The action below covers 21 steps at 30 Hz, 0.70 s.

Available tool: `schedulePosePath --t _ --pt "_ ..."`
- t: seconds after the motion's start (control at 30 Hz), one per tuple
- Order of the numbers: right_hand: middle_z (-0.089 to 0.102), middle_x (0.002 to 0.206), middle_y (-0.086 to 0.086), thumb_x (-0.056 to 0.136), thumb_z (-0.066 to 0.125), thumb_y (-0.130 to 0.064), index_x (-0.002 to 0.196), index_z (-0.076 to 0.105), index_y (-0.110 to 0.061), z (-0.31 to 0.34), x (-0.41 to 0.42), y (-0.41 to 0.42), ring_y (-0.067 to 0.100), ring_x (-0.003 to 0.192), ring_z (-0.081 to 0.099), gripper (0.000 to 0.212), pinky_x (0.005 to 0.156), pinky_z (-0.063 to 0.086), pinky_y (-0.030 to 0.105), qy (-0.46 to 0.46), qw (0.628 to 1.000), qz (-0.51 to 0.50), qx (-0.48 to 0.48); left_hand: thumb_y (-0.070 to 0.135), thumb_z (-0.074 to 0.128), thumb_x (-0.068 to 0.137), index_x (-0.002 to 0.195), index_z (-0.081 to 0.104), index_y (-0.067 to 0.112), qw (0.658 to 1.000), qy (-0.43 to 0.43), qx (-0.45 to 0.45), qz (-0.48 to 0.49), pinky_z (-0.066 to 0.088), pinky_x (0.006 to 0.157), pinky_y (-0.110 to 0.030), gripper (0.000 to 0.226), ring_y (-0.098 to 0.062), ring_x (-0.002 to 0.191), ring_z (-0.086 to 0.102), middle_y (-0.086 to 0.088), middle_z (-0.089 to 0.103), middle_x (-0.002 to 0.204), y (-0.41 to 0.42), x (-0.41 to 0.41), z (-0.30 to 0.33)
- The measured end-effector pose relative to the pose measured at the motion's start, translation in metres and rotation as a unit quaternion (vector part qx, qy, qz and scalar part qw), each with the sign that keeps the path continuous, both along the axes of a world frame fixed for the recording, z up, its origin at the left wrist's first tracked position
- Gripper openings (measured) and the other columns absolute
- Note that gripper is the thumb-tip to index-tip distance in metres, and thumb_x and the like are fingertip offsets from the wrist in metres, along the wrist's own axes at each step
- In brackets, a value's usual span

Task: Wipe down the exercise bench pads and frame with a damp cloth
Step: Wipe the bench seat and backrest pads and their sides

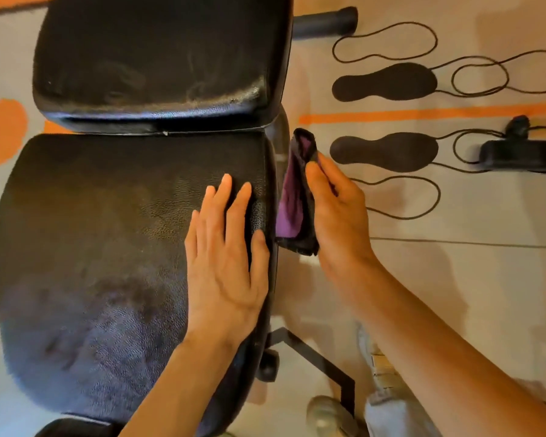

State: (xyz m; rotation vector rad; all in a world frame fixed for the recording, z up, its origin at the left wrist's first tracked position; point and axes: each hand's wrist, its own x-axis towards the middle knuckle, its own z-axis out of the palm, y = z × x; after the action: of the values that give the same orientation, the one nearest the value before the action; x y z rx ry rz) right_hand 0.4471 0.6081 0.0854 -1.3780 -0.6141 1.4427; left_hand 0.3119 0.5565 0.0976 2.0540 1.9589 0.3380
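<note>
The black padded seat pad [108,247] of the exercise bench fills the lower left, with the back pad [158,58] beyond it. My left hand [227,250] lies flat on the seat pad near its right edge, fingers straight. My right hand [338,216] holds a folded purple and black cloth [297,193] against the right side of the seat pad, thumb on top of the cloth. Black frame tubing [316,357] runs under the seat at the lower middle.
A black frame foot [325,22] sticks out at the top. On the pale floor to the right are black footprint markings [385,82] and a black handle with cords [517,152]. Orange floor markings [4,130] lie at the left. A grey shoe [328,414] stands at the bottom.
</note>
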Motion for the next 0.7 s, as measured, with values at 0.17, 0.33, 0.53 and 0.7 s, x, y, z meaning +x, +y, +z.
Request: schedulePosePath --t 0.17,0.33,0.53,0.7 --pt "0.068 0.112 0.002 0.101 0.042 -0.033 0.117 0.063 -0.026 -0.012 -0.03 0.014 0.014 0.106 0.064 0.026 0.096 0.052 0.041 0.034 0.999 0.016 -0.004 0.035 0.025 0.104 0.153 0.032 0.02 1.0 0.005 0.024 0.002 0.013 0.124 -0.04 0.052 -0.018 0.154 0.015 -0.001 0.024 0.164 -0.002 0.001 -0.011" --pt "0.039 0.149 -0.012 0.1 0.043 -0.007 0.143 0.036 -0.025 -0.003 -0.047 -0.049 -0.011 0.132 0.036 0.047 0.104 0.032 0.007 0.054 0.997 0.015 0.061 0.031 0.026 0.102 0.152 0.037 0.017 0.999 -0.003 0.032 0.012 0.011 0.124 -0.038 0.053 -0.016 0.154 0.016 -0.002 0.026 0.164 -0.001 0.001 -0.014" --pt "0.043 0.147 -0.011 0.101 0.046 -0.017 0.141 0.043 -0.022 -0.022 -0.04 0.031 -0.011 0.13 0.038 0.041 0.101 0.03 0.003 0.005 0.998 0.025 0.053 0.024 0.026 0.1 0.154 0.033 0.019 1.0 0.01 0.024 0.014 0.006 0.125 -0.035 0.055 -0.015 0.154 0.015 0.001 0.025 0.164 -0.001 0.002 -0.013" --pt "0.03 0.154 -0.016 0.099 0.044 -0.013 0.142 0.04 -0.022 0.002 -0.049 -0.049 -0.002 0.14 0.03 0.043 0.112 0.032 0.019 0.058 0.994 0.023 0.09 0.029 0.027 0.101 0.151 0.033 0.022 0.999 0.019 0.021 0.026 0.012 0.123 -0.037 0.051 -0.011 0.153 0.014 0.001 0.026 0.163 0.0 0.003 -0.016"
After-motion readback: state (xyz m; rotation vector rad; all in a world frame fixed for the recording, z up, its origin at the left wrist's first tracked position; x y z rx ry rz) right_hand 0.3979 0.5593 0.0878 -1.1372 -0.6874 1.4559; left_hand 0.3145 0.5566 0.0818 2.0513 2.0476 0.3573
